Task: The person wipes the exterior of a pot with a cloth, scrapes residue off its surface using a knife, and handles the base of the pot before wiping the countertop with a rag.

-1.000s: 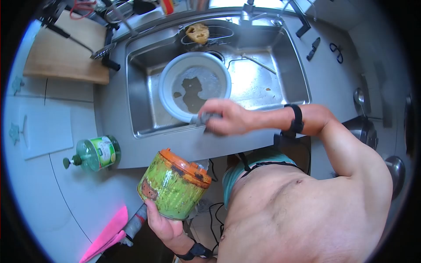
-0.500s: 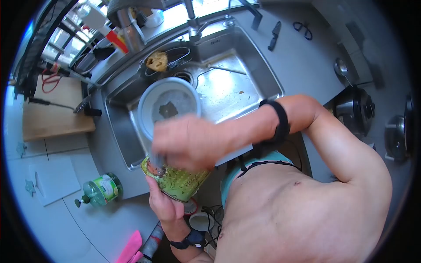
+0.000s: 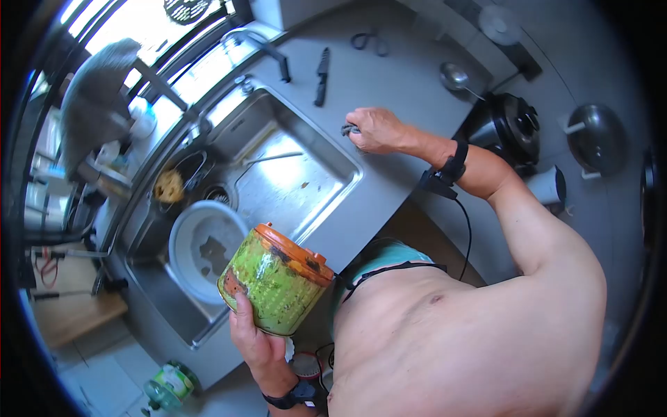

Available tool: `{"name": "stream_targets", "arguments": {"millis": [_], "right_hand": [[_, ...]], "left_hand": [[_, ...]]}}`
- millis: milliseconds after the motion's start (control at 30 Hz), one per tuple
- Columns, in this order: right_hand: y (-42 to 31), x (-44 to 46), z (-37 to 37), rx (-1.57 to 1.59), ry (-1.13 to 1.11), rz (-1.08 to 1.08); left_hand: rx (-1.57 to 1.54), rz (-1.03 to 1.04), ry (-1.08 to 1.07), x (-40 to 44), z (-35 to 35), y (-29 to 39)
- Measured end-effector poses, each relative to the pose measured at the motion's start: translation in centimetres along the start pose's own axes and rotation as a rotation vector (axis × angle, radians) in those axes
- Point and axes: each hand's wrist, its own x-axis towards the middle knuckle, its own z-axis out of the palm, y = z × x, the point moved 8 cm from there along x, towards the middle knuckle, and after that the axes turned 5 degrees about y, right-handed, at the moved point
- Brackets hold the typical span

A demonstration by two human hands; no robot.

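Note:
My left hand grips a round green container with an orange rim from below, its thumb on the lower wall. Dark specks and brown stains cover the container, which is tilted at the sink's near edge. My right hand is closed round a small grey wad like a steel wool scrubber, over the counter right of the sink. Behind the container, in the sink, stands a white basin with some water and a dark patch inside.
A yellow sponge rests in a wire holder by the faucet. On the counter lie a knife and scissors. A ladle and a black cooker are at the right. A green bottle stands lower left.
My right hand has moved from the container up and right to over the counter. The container has turned, showing its orange rim and more of its wall. The view has shifted right.

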Motion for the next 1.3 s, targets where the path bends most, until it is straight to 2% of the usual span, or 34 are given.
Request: {"name": "stream_targets", "arguments": {"millis": [67, 167, 233, 300, 433, 700, 1133, 1233, 1300], "right_hand": [[3.6, -2.6, -0.7, -0.075, 0.128, 0.048], [2.9, -5.9, -4.8, 0.124, 0.449, -0.071], [0.4, -7.7, -4.8, 0.719, 0.034, 0.081], [-2.0, -9.5, -4.2, 1.030, -0.285, 0.208], [-1.4, -10.0, -4.2, 1.032, -0.370, 0.192], [0.7, -9.8, -3.2, 1.141, -0.431, 0.235], [-0.3, -10.2, -3.3, 1.099, -0.373, 0.268], [-0.4, -11.2, -3.2, 1.217, -0.299, 0.248], [1.0, -11.8, -2.5, 1.309, -0.284, 0.468]], "left_hand": [[0.021, -0.056, -0.046, 1.3, 2.9, -1.3], [0.072, -0.115, -0.098, 2.9, 7.1, -3.1], [0.104, -0.142, -0.136, 3.8, 9.7, -4.5], [0.118, -0.150, -0.189, 4.6, 12.4, -6.1], [0.148, -0.232, -0.244, 5.1, 15.6, -9.0], [0.159, -0.318, -0.252, 5.7, 16.6, -11.0], [0.139, -0.456, -0.376, 6.6, 16.0, -10.9], [0.141, -0.471, -0.383, 6.5, 16.0, -10.9], [0.144, -0.485, -0.400, 6.7, 15.7, -11.0]]}}
